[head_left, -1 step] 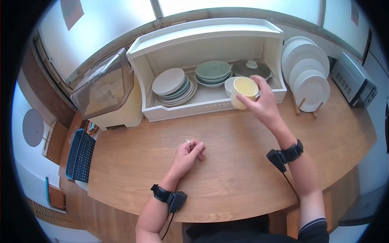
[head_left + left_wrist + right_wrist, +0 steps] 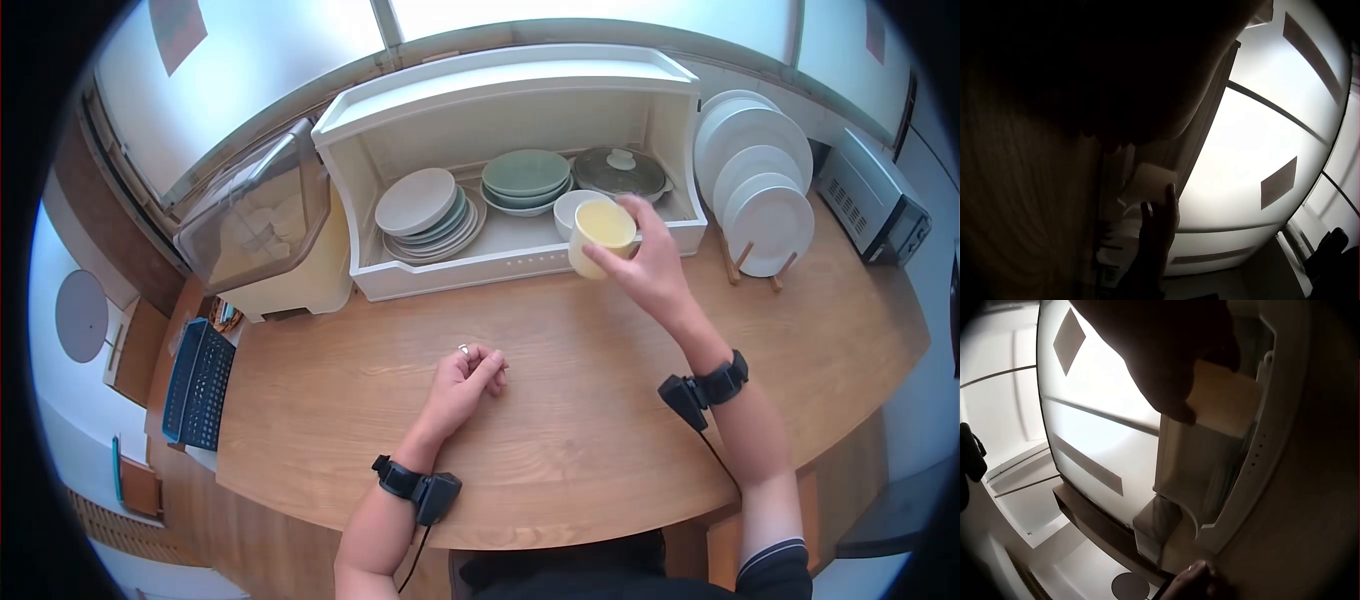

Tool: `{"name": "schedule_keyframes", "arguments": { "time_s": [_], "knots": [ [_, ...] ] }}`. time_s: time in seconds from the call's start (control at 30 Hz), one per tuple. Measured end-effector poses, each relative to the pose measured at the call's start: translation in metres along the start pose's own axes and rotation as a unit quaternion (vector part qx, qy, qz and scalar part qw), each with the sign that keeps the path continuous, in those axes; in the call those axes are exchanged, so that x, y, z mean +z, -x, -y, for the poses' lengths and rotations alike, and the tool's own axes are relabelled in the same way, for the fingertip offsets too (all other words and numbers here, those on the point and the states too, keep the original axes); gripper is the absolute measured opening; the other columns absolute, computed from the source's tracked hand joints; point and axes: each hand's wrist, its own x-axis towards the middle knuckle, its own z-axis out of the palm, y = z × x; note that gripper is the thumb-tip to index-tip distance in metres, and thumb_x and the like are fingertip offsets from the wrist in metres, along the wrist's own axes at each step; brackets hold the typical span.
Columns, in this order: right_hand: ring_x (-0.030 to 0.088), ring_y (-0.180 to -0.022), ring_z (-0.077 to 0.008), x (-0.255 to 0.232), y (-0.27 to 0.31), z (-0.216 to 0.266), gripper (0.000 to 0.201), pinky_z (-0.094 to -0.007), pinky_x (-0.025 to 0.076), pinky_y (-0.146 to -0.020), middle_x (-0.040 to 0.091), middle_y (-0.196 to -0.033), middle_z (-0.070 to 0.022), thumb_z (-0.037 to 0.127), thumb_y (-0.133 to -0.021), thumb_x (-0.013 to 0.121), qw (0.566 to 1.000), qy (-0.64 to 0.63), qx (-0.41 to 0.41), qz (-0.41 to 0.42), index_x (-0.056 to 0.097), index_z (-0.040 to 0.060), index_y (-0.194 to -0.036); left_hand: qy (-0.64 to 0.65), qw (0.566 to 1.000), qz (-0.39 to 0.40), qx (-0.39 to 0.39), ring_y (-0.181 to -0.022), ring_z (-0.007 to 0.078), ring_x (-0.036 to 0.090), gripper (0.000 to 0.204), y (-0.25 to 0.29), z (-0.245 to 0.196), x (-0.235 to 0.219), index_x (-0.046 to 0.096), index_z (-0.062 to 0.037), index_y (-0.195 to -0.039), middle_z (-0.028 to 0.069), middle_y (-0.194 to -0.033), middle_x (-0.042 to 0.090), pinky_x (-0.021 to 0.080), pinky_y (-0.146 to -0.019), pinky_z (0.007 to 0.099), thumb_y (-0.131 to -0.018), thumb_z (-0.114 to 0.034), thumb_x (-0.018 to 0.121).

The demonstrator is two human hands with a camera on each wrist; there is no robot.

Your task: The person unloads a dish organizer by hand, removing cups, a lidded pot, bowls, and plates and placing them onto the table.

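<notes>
A table (image 2: 560, 430), over which the left hand (image 2: 467, 385) is seen loosely curled, is backed by frosted windows (image 2: 590, 18). At two o'clock in the head view, before a white rack (image 2: 450, 276), a cup (image 2: 592, 238) is pinched by the right hand (image 2: 655, 270), mouth facing up, long axis tilted toward one o'clock. The cup is yellow, smooth and round-rimmed; the table, wood-grained.

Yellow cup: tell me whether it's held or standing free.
Held: the head view shows the right hand gripping the yellow cup; the right wrist view agrees.
</notes>
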Motion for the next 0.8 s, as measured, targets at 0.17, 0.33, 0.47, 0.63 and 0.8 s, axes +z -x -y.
{"name": "schedule_keyframes", "arguments": {
  "time_s": [0.17,0.33,0.47,0.63,0.8],
  "knots": [
    [0.053,-0.109,-0.0374,0.002,0.025,-0.008,0.065,-0.0433,0.042,-0.095,0.057,-0.113,-0.0226,0.030,-0.074,0.077,0.997,0.055,0.010,0.045,0.049,-0.0028,-0.122,0.007,1.000,-0.003,-0.002,-0.067,0.0076,0.057,0.022,0.000,0.002,0.000,0.062,-0.0018,-0.088,0.0023,-0.074,0.063,0.047,-0.063,0.0221,-0.098,-0.019,0.054],
    [0.052,-0.109,-0.0379,0.007,0.028,-0.024,0.064,-0.0441,0.041,-0.096,0.056,-0.113,-0.0224,0.029,-0.074,0.076,0.996,0.058,0.018,0.066,0.048,-0.0016,-0.123,0.010,1.000,-0.005,-0.003,-0.067,0.0069,0.056,0.021,0.000,0.001,0.000,0.062,-0.0020,-0.088,0.0017,-0.074,0.063,0.046,-0.063,0.0214,-0.098,-0.020,0.055],
    [0.051,-0.112,-0.0379,0.009,0.030,-0.024,0.064,-0.0442,0.040,-0.098,0.056,-0.114,-0.0223,0.027,-0.073,0.076,0.995,0.055,0.033,0.082,0.048,-0.0020,-0.123,0.001,1.000,-0.002,-0.005,-0.067,0.0068,0.056,0.021,0.000,0.000,0.000,0.062,-0.0023,-0.088,0.0015,-0.075,0.063,0.046,-0.064,0.0216,-0.098,-0.019,0.055],
    [0.050,-0.112,-0.0372,0.013,0.031,-0.026,0.066,-0.0438,0.040,-0.099,0.055,-0.115,-0.0224,0.028,-0.074,0.075,0.994,0.067,0.034,0.080,0.047,-0.0031,-0.124,0.001,1.000,0.001,-0.002,-0.067,0.0068,0.056,0.020,0.001,-0.001,0.001,0.062,-0.0025,-0.088,0.0013,-0.075,0.062,0.046,-0.064,0.0216,-0.098,-0.019,0.055],
    [0.049,-0.115,-0.0356,0.005,0.022,-0.008,0.063,-0.0429,0.038,-0.101,0.054,-0.118,-0.0226,0.030,-0.078,0.072,0.990,0.109,0.041,0.079,0.048,-0.0049,-0.124,-0.007,1.000,0.000,-0.003,-0.068,0.0069,0.056,0.020,0.001,0.000,-0.001,0.062,-0.0027,-0.088,0.0012,-0.075,0.063,0.046,-0.064,0.0219,-0.098,-0.019,0.055]
  ]
}}
